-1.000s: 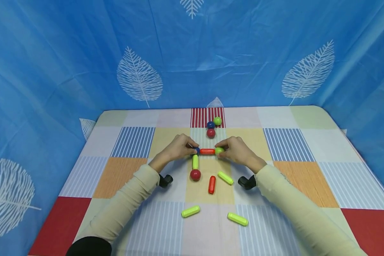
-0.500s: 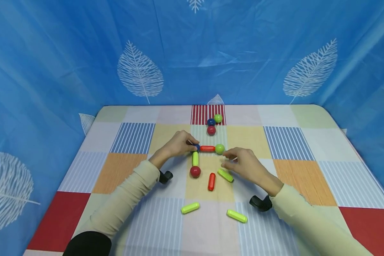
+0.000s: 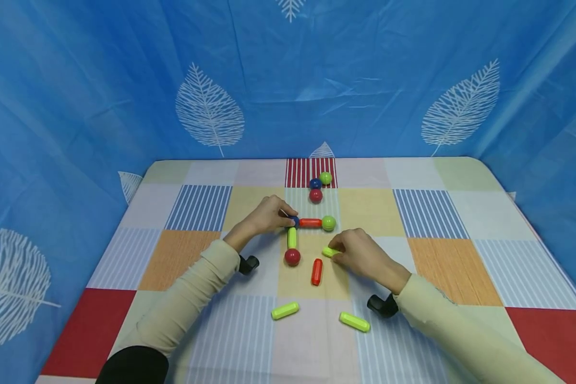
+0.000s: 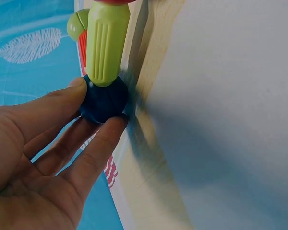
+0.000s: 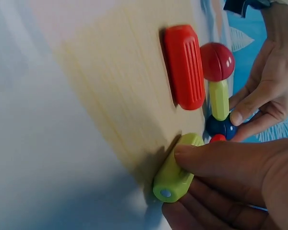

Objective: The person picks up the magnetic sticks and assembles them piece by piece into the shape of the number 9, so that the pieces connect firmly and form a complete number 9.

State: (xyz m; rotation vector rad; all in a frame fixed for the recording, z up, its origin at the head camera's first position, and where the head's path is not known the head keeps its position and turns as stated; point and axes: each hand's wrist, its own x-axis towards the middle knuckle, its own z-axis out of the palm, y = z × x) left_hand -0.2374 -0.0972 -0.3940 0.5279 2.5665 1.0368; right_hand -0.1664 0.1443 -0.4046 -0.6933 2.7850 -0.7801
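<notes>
Blue, glossy ball (image 4: 104, 101) at the corner of an L-shaped assembly; it is pinched by the left hand (image 3: 267, 214), thumb and fingertips closed about it. Joined to it are a yellow-green rod (image 3: 292, 238) ending in a red ball (image 3: 292, 257) and a red rod (image 3: 310, 223) ending in a green ball (image 3: 328, 223). A loose yellow-green rod (image 5: 175, 167) is gripped between thumb and fingers of the right hand (image 3: 362, 253), near the green ball but apart from it; whether it is lifted off the patterned cloth (image 3: 312, 341) cannot be told. Risks, as judged: the corner could be twisted or a joint parted if the blue ball were tugged sideways; the green ball, unsupported by any hand, could be rolled or swung aside if bumped by the held rod. The loose red rod (image 3: 317, 272) lies between the red ball and the right hand, and could be knocked, or drawn in if the metal-looking end disc (image 5: 166, 193) is magnetic. Compared with half a second ago: the rod then lay untouched, the right hand being held above and beside it; now it is grasped and shifted slightly toward the green ball. The left hand's hold looks unchanged.
</notes>
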